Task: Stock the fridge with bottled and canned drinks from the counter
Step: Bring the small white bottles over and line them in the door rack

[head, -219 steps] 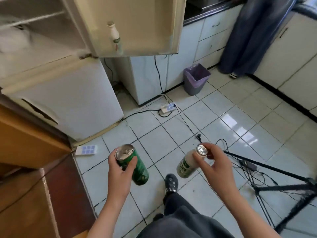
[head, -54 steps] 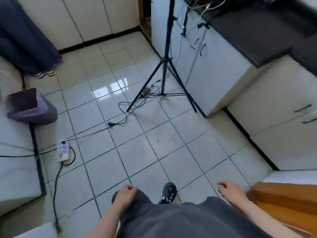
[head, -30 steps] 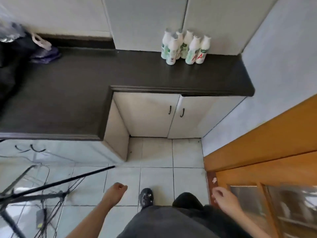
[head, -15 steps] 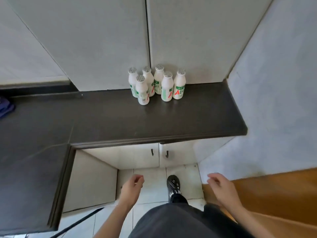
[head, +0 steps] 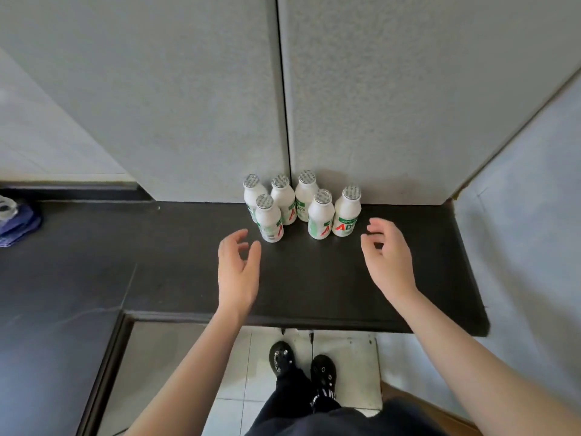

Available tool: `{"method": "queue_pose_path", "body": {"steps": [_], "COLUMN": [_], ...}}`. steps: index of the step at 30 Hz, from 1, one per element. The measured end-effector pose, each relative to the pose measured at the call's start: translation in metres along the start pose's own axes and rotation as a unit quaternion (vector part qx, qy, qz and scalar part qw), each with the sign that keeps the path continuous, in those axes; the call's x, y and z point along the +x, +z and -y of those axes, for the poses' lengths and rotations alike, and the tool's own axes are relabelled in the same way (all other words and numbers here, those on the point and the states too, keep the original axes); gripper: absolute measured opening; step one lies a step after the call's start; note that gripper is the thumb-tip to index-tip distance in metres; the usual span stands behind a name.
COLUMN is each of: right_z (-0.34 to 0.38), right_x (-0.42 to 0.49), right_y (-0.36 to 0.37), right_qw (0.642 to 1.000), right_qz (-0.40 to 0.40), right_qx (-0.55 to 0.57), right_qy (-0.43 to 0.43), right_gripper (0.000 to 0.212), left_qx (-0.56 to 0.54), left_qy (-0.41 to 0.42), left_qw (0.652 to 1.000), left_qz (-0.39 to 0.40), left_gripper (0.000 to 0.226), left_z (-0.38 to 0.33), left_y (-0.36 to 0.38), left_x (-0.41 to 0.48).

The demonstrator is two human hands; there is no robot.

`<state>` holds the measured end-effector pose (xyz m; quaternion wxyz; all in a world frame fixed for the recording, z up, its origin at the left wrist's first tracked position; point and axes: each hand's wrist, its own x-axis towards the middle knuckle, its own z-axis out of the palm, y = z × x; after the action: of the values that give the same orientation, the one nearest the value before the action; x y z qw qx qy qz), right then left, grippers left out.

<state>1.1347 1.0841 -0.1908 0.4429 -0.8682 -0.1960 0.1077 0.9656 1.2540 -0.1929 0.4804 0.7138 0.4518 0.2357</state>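
Counter (head: pixel 314 287) — 6 bottles (head: pixel 304 201) upright; left hand (head: pixel 237 272), right hand (head: pixel 390 256) near.

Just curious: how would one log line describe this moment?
left hand: open, empty; right hand: open, empty; bottles: six, upright on counter, untouched

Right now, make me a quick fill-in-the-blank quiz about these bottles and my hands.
1. ____ white bottles stand on the dark counter.
2. All of them stand ____, none lying down.
3. The left hand and right hand each hold ____.
Answers: six; upright; nothing.
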Motion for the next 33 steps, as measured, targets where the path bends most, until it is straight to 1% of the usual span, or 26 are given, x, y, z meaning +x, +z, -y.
{"method": "queue_pose_path", "body": {"steps": [4, 7, 10, 13, 17, 20, 22, 25, 28, 31, 33], "right_z": [0.01, 0.015, 0.017, 0.018, 0.013, 0.009, 0.008, 0.007, 0.008, 0.015, 0.02], "right_x": [0.028, 0.045, 0.055, 0.056, 0.058, 0.061, 0.059, 0.047, 0.027, 0.005, -0.007], "right_y": [0.015, 0.021, 0.027, 0.034, 0.04, 0.043, 0.044, 0.039, 0.029, 0.019, 0.015], "right_qw": [1.0, 1.0, 0.999, 0.998, 0.998, 0.998, 0.998, 0.997, 0.996, 0.997, 0.997], "right_qz": [-0.019, -0.015, -0.013, -0.011, -0.003, 0.004, -0.007, -0.042, -0.071, -0.077, -0.064], "right_qx": [-0.004, -0.017, -0.036, -0.049, -0.058, -0.055, -0.061, -0.056, -0.043, 0.002, 0.032], "right_qy": [-0.011, -0.019, -0.031, -0.035, -0.025, -0.015, -0.016, -0.013, -0.019, -0.011, -0.02], "right_gripper": [0.045, 0.046, 0.041, 0.037, 0.038, 0.036, 0.034, 0.035, 0.037, 0.044, 0.047], "left_qx": [0.006, 0.006, 0.026, 0.063, 0.078, 0.073, 0.067, 0.032, -0.005, -0.041, -0.05], "left_qy": [0.017, 0.029, 0.042, 0.07, 0.096, 0.107, 0.102, 0.055, 0.039, 0.022, 0.007], "left_qw": [1.0, 1.0, 0.998, 0.995, 0.991, 0.99, 0.991, 0.997, 0.999, 0.999, 0.999], "left_qz": [-0.015, 0.006, 0.033, 0.04, 0.048, 0.06, 0.058, 0.039, 0.017, 0.0, -0.014], "left_gripper": [0.037, 0.044, 0.048, 0.043, 0.034, 0.032, 0.036, 0.04, 0.041, 0.037, 0.035], "left_z": [-0.015, -0.021, -0.022, -0.018, -0.011, -0.007, -0.005, -0.002, 0.0, 0.002, 0.004], "left_y": [0.012, 0.022, 0.031, 0.034, 0.03, 0.028, 0.027, 0.021, 0.007, -0.006, -0.013], "left_x": [0.042, 0.061, 0.068, 0.071, 0.075, 0.076, 0.074, 0.065, 0.049, 0.028, 0.011]}}
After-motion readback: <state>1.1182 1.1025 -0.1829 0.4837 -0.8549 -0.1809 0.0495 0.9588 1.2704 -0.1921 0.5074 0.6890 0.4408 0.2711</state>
